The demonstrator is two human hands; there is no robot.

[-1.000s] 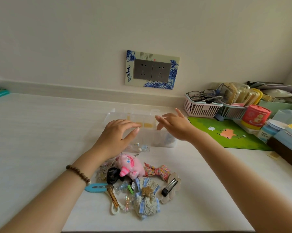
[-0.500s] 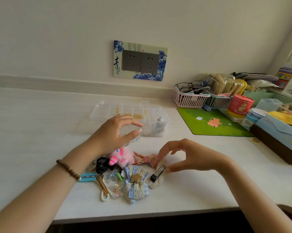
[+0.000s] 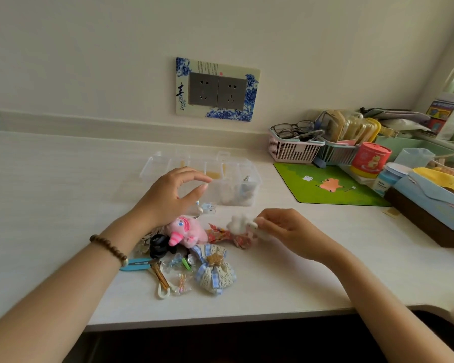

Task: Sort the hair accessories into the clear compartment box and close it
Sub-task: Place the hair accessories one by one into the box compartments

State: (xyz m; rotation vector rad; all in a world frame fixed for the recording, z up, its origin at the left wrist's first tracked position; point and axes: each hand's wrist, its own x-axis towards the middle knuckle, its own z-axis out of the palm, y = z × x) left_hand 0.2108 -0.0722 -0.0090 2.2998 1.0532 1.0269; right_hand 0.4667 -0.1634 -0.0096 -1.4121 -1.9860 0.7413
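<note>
Now the right grip pinches a white fluffy clip just above the pile of hair accessories on the worktop; the left grip hovers, fingers loosely spread and holding nothing, before the clear compartment box.

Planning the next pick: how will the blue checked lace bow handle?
The blue checked lace bow looks like soft fabric, so probably floppy and light. Its lace texture should resist slipping. Lying flat, it likely won't roll.
</note>
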